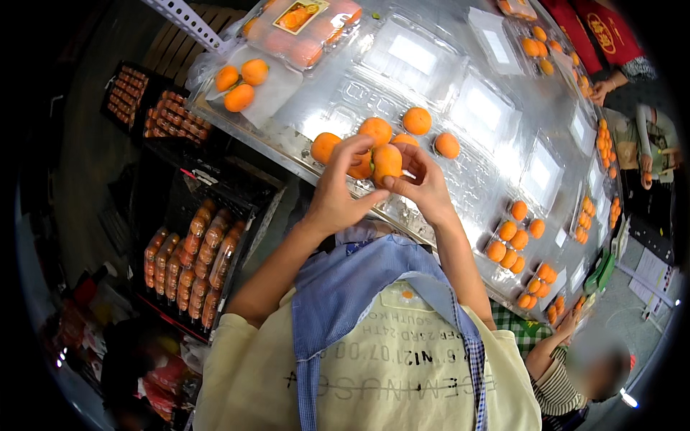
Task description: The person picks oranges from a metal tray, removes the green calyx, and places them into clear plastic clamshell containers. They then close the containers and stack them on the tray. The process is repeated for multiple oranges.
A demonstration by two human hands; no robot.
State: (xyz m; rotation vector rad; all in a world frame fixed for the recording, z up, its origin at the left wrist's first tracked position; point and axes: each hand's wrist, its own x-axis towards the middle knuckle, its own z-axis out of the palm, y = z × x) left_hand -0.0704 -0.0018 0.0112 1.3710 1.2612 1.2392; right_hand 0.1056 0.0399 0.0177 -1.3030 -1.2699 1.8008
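Observation:
Between my two hands, over the near edge of the metal table [291, 153], is an orange persimmon [387, 163]. The thumb and fingers of my right hand [423, 186] hold it. My left hand [338, 188] is curved beside it with the fingers apart; whether its fingertips touch any fruit is hard to tell. Under and beyond my hands lies a clear plastic clamshell tray [358, 97] with several persimmons in and around it, among them one at the left [325, 148] and one at the far side [416, 120].
Three persimmons [240, 98] sit on a sheet at the table's left corner, near a packed clamshell [302, 32]. Open empty clamshells [412, 54] lie beyond. A black crate [259, 215] of filled packs stands at left. Co-workers are at the right, one with a hand [568, 323] by fruit.

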